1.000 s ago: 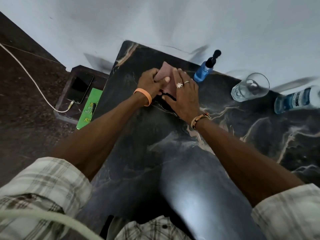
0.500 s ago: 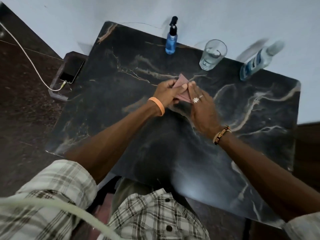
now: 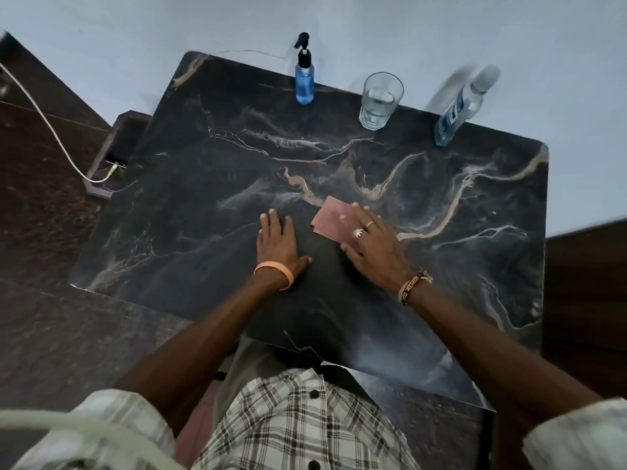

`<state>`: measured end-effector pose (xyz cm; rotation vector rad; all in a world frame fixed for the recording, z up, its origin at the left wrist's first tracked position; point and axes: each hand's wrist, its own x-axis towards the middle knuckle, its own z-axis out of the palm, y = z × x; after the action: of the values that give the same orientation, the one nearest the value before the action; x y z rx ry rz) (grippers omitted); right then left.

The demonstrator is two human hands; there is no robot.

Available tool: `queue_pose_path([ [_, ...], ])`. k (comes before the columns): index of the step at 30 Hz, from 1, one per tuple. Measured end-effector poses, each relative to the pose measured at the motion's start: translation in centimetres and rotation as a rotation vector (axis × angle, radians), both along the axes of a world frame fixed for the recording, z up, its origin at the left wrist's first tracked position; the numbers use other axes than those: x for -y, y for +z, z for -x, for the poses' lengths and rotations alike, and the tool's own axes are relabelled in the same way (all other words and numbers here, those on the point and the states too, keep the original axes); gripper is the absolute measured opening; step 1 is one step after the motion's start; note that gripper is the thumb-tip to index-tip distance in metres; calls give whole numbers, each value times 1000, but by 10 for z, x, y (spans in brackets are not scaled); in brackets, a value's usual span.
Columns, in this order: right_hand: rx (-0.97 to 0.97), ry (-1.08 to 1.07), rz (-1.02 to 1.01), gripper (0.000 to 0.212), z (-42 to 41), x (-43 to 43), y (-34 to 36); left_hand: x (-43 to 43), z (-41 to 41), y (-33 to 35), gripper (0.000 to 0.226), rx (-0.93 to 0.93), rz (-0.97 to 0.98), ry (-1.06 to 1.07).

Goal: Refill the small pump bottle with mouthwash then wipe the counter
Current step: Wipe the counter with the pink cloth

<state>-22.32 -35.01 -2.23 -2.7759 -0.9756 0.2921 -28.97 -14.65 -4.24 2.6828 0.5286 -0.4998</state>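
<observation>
Near the middle of the table (image 3: 203,205), the left hand (image 3: 276,244) and right hand (image 3: 371,242) lie flat and spread. The bottle (image 3: 458,110), glass (image 3: 378,103) and pump bottle (image 3: 304,81) stand at its back edge. The cloth (image 3: 330,215) sits under the right hand. A big wipe could knock the glass over.

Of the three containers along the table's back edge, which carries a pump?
The leftmost one, the small blue bottle, has a black pump; the glass is open-topped and the larger bottle wears a clear cap.
</observation>
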Motion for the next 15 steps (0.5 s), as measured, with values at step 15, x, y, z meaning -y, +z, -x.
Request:
queue_pose_path([
  [15, 161, 39, 130, 45, -39, -39, -2, -6, -1, -2, 106, -14, 10, 40],
])
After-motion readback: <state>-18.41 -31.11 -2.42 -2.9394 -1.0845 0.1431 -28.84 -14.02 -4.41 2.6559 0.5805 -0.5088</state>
